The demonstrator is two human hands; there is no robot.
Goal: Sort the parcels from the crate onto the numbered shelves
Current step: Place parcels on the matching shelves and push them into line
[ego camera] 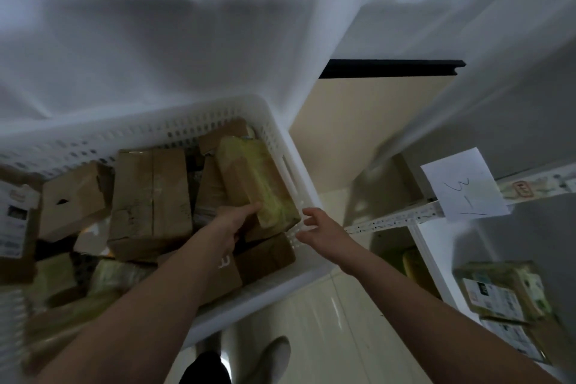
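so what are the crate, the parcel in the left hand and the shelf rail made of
Crate: white moulded plastic by the look, matte, its walls pierced with rows of slots.
Parcel that the left hand grips: brown cardboard, wrapped in glossy yellowish tape or film; blur leaves that open.
Shelf rail: likely white-painted metal, with punched holes.

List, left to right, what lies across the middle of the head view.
From the left: white-labelled brown cardboard parcel → large taped brown cardboard box → yellow-green wrapped parcel, gripped by the left hand → open right hand → white handwritten paper shelf sign.
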